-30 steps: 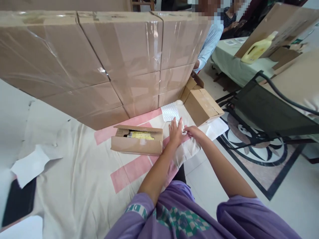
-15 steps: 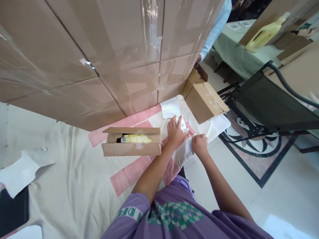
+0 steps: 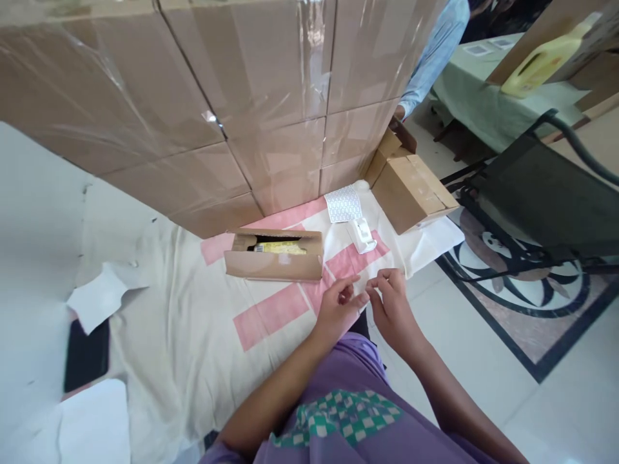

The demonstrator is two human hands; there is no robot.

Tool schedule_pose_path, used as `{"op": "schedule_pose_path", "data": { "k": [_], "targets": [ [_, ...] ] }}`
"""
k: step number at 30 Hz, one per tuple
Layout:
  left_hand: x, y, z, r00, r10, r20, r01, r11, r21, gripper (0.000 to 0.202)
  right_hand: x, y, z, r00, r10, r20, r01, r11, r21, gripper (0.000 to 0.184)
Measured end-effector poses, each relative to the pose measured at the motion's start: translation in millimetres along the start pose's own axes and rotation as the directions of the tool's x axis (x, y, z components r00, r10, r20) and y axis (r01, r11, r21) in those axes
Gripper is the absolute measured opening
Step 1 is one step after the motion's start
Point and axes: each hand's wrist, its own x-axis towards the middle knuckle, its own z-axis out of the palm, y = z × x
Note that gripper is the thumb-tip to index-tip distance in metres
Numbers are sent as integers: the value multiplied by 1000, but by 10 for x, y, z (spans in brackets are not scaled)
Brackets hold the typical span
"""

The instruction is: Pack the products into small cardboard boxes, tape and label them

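Close in front of my body, my right hand (image 3: 391, 298) is closed in a pinch on a strip of clear tape, which is barely visible. Beside it, my left hand (image 3: 340, 301) has its thumb and index finger apart and the other fingers curled. Its thumb tip is near the right fingertips. Just beyond both hands, a white tape dispenser (image 3: 362, 236) rests on the cloth-covered surface. Behind that lies a sheet of printed labels (image 3: 343, 205). To the left stands an open cardboard box (image 3: 273, 265) with a yellow bottle (image 3: 280, 247) lying inside.
Tall stacked cartons (image 3: 271, 77) wrapped in clear film form a wall ahead. Another cardboard box (image 3: 411, 190) is at the right back, near a person's blue sleeve (image 3: 430, 58). A dark chair (image 3: 551, 180) stands right. Paper (image 3: 104, 293) and a black flat object (image 3: 87, 354) lie left.
My left hand has let go of the tape dispenser and drawn back towards my body. My right hand has moved slightly nearer too, and the hands now almost meet. The view has shifted.
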Motion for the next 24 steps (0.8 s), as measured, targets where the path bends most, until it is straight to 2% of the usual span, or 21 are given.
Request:
{"op": "schedule_pose_path", "data": {
  "k": [2, 3, 4, 5, 7, 8, 9, 10, 11, 12, 14, 15, 16, 17, 19, 21, 24],
  "targets": [
    [-63, 101, -74, 990, 125, -61, -121, 990, 66, 18, -75, -98, 63, 999, -43, 26, 43, 999, -17, 17],
    [-102, 148, -113, 967, 239, -92, -226, 966, 127, 12, -86, -102, 107, 998, -50, 27, 51, 998, -30, 17],
    [-152, 193, -156, 913, 393, -114, -365, 908, 205, 10, -72, -83, 157, 999, -48, 7, 48, 998, -51, 16],
    [-213, 240, -209, 815, 568, -117, -517, 803, 296, 6, -30, -49, 214, 999, -37, -33, 34, 996, -79, 17],
    [-341, 357, -354, 519, 853, -56, -744, 484, 460, 9, 137, 13, 337, 992, -25, -121, 12, 994, -111, 35],
    [-393, 436, -450, 401, 916, -8, -787, 349, 508, 12, 255, 17, 401, 989, -42, -144, 26, 994, -111, 47],
    [-428, 532, -560, 358, 933, 20, -791, 292, 538, 12, 390, -6, 464, 987, -80, -141, 65, 993, -103, 59],
    [-440, 643, -683, 382, 924, 24, -767, 302, 567, 10, 531, -55, 527, 985, -138, -107, 128, 988, -90, 70],
    [-428, 767, -812, 456, 890, 6, -719, 364, 592, 6, 672, -125, 588, 977, -206, -52, 201, 976, -82, 78],
    [-392, 897, -944, 558, 829, -26, -650, 457, 607, 5, 804, -206, 648, 963, -269, 11, 269, 959, -89, 83],
    [-261, 1148, -1195, 774, 628, -82, -473, 659, 585, 14, 1017, -354, 762, 927, -339, 159, 360, 925, -126, 73],
    [-174, 1257, -1306, 862, 502, -67, -385, 735, 559, 18, 1091, -403, 815, 907, -346, 239, 384, 913, -137, 65],
    [-79, 1348, -1404, 926, 376, -22, -305, 783, 542, 22, 1140, -429, 863, 888, -343, 307, 399, 906, -140, 59],
    [19, 1421, -1486, 964, 263, 30, -237, 805, 544, 26, 1167, -436, 905, 871, -338, 356, 407, 903, -137, 56],
    [214, 1508, -1602, 988, 101, 115, -150, 788, 598, 31, 1166, -413, 969, 858, -337, 387, 412, 902, -128, 57],
    [390, 1534, -1658, 987, 30, 160, -130, 737, 664, 29, 1122, -383, 1006, 872, -334, 358, 401, 907, -131, 58],
    [587, 1519, -1676, 982, 2, 189, -142, 673, 726, 27, 1054, -381, 1034, 897, -306, 319, 362, 922, -135, 58]
  ]
}}
